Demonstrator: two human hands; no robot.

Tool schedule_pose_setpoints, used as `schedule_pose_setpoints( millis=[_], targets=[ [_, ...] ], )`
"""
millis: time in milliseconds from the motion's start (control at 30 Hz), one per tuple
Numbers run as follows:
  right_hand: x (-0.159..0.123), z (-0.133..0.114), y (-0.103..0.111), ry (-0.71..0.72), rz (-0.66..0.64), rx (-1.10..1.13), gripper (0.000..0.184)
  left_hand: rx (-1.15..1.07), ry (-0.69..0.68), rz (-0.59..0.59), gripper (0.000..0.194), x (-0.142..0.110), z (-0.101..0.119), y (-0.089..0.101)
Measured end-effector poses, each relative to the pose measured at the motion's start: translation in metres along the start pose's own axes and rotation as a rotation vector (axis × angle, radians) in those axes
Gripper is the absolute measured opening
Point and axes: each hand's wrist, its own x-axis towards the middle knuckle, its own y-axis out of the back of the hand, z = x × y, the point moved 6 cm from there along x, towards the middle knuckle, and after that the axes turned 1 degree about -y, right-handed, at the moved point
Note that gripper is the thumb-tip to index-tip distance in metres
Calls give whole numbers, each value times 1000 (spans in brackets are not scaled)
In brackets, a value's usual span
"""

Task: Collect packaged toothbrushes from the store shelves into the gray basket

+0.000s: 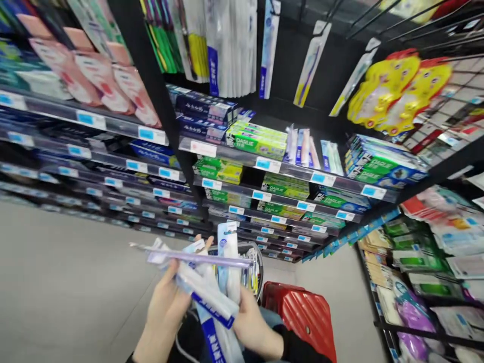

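Observation:
My left hand (168, 300) is closed around several packaged toothbrushes (206, 288) in clear and white wrappers with blue ends, fanned out in front of me. Across the top of them lies a thin purple package (212, 260), seen nearly edge-on. My right hand (252, 322) grips another packaged toothbrush (223, 252), which stands almost upright with its hang hole at the top. Between the hands, one more blue-and-white toothbrush pack (216, 339) slants downward; which hand bears it I cannot tell. Some fingers are hidden behind the wrappers.
Behind the hands is a basket (260, 267) with packages inside. A red ribbed case (308, 320) stands to its right. Ahead, dark shelves hold toothpaste boxes (257, 138), below hanging toothbrush packs (236, 50). Another rack (419, 322) with hanging goods is at the right.

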Motion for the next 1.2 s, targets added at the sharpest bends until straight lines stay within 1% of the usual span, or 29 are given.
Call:
schedule_pose_setpoints(
  millis=[67,167,233,267,300,400,500,567,667,700,767,833,900,1000,1100,1167,1200],
  targets=[
    [1,3,0,9,30,23,46,-42,-41,-28,33,0,6,-3],
    [-2,12,5,-21,74,57,51,-137,-148,25,49,-2,17,-11],
    [-4,15,8,-32,87,81,48,-213,-235,58,52,-4,25,-18],
    [-5,15,9,-29,87,90,45,-250,-264,59,50,-5,29,-20],
    [-6,14,11,-19,86,99,43,-286,-272,58,46,-5,32,-23],
    [-6,9,18,10,105,114,42,-409,-239,72,35,-4,36,-24],
    [-4,5,29,26,152,64,44,-470,-227,94,36,-3,36,-24],
    [-1,-2,37,44,185,21,44,-374,-237,159,36,-4,35,-22],
    [5,-20,50,100,273,-44,46,-23,-252,308,33,-8,29,-19],
    [7,-27,54,122,310,-73,47,101,-253,326,30,-10,25,-19],
    [12,-38,62,146,372,-121,48,299,-220,322,23,-15,14,-20],
    [16,-45,65,144,402,-149,48,421,-153,305,14,-20,0,-20],
    [19,-47,63,147,393,-177,45,470,-77,251,9,-24,-15,-21],
    [20,-45,58,172,378,-213,44,452,-21,140,22,-26,-29,-24],
    [24,-49,59,183,395,-213,46,441,-55,119,29,-25,-28,-21],
    [34,-65,65,235,427,-231,45,445,-98,133,28,-25,-23,-17],
    [43,-80,69,284,448,-258,45,452,-117,146,28,-25,-19,-15]
  ],
)
